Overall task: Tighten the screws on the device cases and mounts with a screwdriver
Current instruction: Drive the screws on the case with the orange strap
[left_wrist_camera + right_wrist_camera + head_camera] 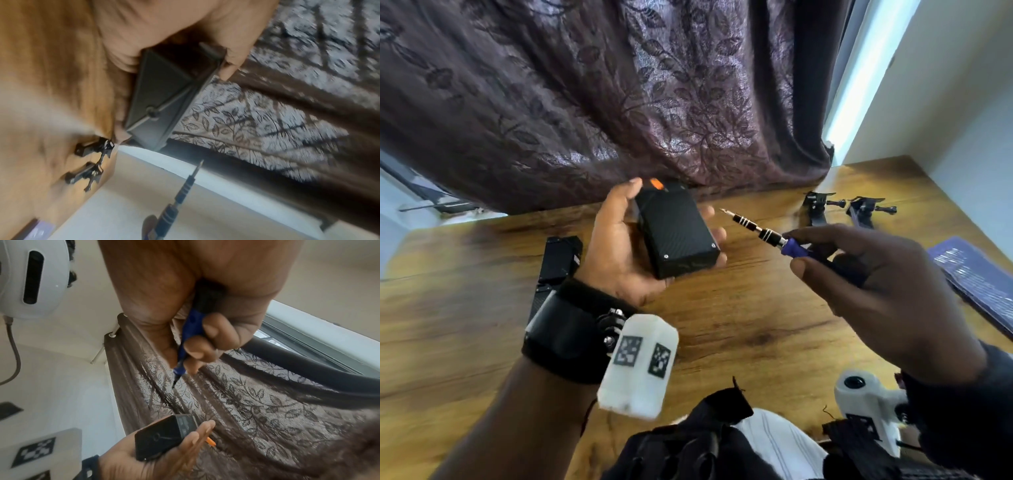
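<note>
My left hand [619,246] grips a black textured device case [676,233] above the wooden table [722,325], thumb along its left side and fingers under its right. The case has small screws at its near corners and an orange tab [655,184] at its far end. My right hand [866,274] holds a screwdriver [763,233] with a blue handle and a black-and-silver shaft. Its tip points left toward the case, a short gap away. The case [162,100] shows a screw on its end face, and the screwdriver [185,188] sits below it. Fingers wrap the blue handle [191,331].
Another black case [558,260] lies on the table left of my left wrist. Two black camera mounts [846,209] rest at the far right. A dark blue flat pad [983,281] lies at the right edge. A patterned purple curtain [619,102] hangs behind the table.
</note>
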The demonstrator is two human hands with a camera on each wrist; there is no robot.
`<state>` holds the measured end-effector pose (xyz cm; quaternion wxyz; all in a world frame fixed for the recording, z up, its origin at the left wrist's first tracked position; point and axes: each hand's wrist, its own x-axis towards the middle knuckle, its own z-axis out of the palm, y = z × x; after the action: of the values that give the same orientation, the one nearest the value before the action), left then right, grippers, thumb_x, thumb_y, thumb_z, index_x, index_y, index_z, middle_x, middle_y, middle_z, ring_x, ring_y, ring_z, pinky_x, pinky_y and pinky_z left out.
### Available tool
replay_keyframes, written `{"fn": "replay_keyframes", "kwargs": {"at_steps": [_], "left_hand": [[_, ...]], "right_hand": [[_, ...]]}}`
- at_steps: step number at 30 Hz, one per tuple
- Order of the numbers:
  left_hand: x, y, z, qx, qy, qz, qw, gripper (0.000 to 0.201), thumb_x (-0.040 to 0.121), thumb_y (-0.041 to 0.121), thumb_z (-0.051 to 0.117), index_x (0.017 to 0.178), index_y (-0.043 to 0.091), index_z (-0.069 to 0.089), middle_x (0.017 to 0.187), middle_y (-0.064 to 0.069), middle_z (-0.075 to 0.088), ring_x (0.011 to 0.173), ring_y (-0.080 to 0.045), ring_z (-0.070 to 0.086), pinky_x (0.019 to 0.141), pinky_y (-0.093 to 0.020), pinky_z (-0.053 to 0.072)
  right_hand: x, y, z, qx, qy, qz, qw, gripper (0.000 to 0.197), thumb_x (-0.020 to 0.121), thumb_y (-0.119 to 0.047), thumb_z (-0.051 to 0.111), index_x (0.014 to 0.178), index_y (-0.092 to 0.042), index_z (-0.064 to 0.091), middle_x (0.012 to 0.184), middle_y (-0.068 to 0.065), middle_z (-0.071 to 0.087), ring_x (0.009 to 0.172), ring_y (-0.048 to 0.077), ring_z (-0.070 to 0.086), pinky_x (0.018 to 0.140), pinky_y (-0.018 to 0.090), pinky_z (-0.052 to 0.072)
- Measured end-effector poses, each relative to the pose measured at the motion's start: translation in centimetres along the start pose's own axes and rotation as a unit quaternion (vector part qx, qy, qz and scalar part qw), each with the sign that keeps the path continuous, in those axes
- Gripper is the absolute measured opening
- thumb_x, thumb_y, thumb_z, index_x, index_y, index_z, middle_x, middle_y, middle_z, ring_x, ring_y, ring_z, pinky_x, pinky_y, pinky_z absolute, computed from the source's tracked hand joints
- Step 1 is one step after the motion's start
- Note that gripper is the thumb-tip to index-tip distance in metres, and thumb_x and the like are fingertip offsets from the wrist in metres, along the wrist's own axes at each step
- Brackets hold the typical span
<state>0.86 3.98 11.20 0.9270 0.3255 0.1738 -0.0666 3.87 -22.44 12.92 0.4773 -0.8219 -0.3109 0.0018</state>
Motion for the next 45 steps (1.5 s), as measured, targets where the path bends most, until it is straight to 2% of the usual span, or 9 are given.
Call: {"fn": "replay_keyframes", "kwargs": {"at_steps": [3, 6, 11, 15, 18, 23, 40, 42, 45], "left_hand": [[-0.4, -1.2, -0.3, -0.04, 0.015, -0.023, 0.999, 0.068, 0.091, 0.034, 0.055, 0.143, -0.01, 0.049, 0.141, -0.035, 0.054, 0.119, -0.051, 0.064, 0.086, -0.06, 0.06], [-0.5, -2.1, 0.0, -0.085, 0.027, 0.016, 0.996, 0.054, 0.085, 0.011, 0.055, 0.133, -0.015, 0.055, 0.132, -0.038, 0.06, 0.101, -0.049, 0.072, 0.086, -0.051, 0.063], [-0.7, -1.6, 0.8, 0.001, 0.028, 0.062, 0.998, 0.054, 0.083, 0.006, 0.062, 0.135, -0.008, 0.055, 0.137, -0.023, 0.064, 0.105, -0.038, 0.073, 0.088, -0.061, 0.06], [-0.5, -1.6, 1.1, 0.038, 0.039, 0.151, 0.987, 0.082, 0.075, -0.009, 0.07, 0.15, -0.003, 0.036, 0.131, -0.027, 0.064, 0.11, -0.045, 0.071, 0.077, -0.058, 0.061], [-0.6, -1.7, 1.3, 0.064, 0.053, 0.2, 0.976, 0.085, 0.074, -0.014, 0.068, 0.15, 0.003, 0.033, 0.127, -0.029, 0.066, 0.106, -0.047, 0.071, 0.077, -0.057, 0.06], [-1.1, -1.7, 1.5, 0.098, 0.049, 0.24, 0.964, 0.083, 0.075, -0.016, 0.067, 0.148, 0.006, 0.034, 0.132, -0.03, 0.064, 0.106, -0.048, 0.072, 0.073, -0.055, 0.06], [-1.3, -1.5, 1.4, 0.153, 0.064, 0.265, 0.95, 0.078, 0.081, -0.023, 0.065, 0.145, 0.009, 0.034, 0.133, -0.03, 0.062, 0.106, -0.047, 0.072, 0.071, -0.053, 0.06], [-1.2, -1.6, 1.3, 0.167, 0.071, 0.276, 0.944, 0.072, 0.085, -0.017, 0.067, 0.143, 0.011, 0.036, 0.133, -0.03, 0.062, 0.106, -0.047, 0.072, 0.073, -0.057, 0.061], [-1.2, -1.7, 1.7, 0.182, 0.077, 0.294, 0.935, 0.054, 0.097, 0.019, 0.068, 0.143, 0.008, 0.042, 0.132, -0.029, 0.062, 0.107, -0.044, 0.072, 0.077, -0.059, 0.06]], "right_hand": [[0.0, 0.4, 0.6, -0.012, -0.004, 0.011, 1.0, 0.024, 0.088, -0.029, 0.074, 0.111, -0.032, 0.074, 0.084, -0.021, 0.067, 0.066, 0.004, 0.062, 0.057, 0.007, 0.04], [0.0, 0.8, 0.7, -0.024, -0.005, 0.011, 1.0, 0.026, 0.088, -0.022, 0.075, 0.113, -0.029, 0.074, 0.085, -0.017, 0.066, 0.067, 0.003, 0.062, 0.058, 0.007, 0.038], [-0.3, 0.1, 0.3, -0.036, 0.0, -0.002, 0.999, 0.032, 0.088, -0.026, 0.074, 0.118, -0.036, 0.072, 0.088, -0.015, 0.067, 0.066, 0.007, 0.063, 0.058, 0.009, 0.04], [-0.3, -0.2, 0.1, -0.021, -0.001, -0.01, 1.0, 0.037, 0.089, -0.021, 0.073, 0.122, -0.037, 0.072, 0.092, -0.013, 0.071, 0.075, 0.012, 0.067, 0.062, 0.015, 0.046], [-0.2, -0.4, 0.1, -0.035, -0.01, -0.026, 0.999, 0.038, 0.09, -0.016, 0.073, 0.124, -0.031, 0.071, 0.088, -0.011, 0.07, 0.076, 0.009, 0.064, 0.063, 0.007, 0.041], [-0.1, -0.9, 0.3, -0.045, -0.004, -0.049, 0.998, 0.033, 0.093, -0.021, 0.071, 0.125, -0.029, 0.072, 0.095, -0.014, 0.073, 0.079, 0.009, 0.067, 0.066, 0.012, 0.046], [0.2, -1.9, 0.3, -0.094, -0.027, -0.047, 0.994, 0.036, 0.09, -0.016, 0.072, 0.123, -0.028, 0.073, 0.09, -0.018, 0.069, 0.073, -0.003, 0.062, 0.063, 0.002, 0.039], [0.2, -2.2, 0.0, -0.129, -0.038, -0.053, 0.99, 0.036, 0.09, -0.019, 0.073, 0.124, -0.032, 0.072, 0.089, -0.018, 0.069, 0.071, 0.0, 0.063, 0.062, 0.006, 0.043], [0.7, -3.0, -0.6, -0.218, -0.074, -0.05, 0.972, 0.044, 0.083, -0.035, 0.07, 0.127, -0.033, 0.065, 0.099, -0.017, 0.063, 0.074, 0.005, 0.061, 0.059, 0.02, 0.049]]}}
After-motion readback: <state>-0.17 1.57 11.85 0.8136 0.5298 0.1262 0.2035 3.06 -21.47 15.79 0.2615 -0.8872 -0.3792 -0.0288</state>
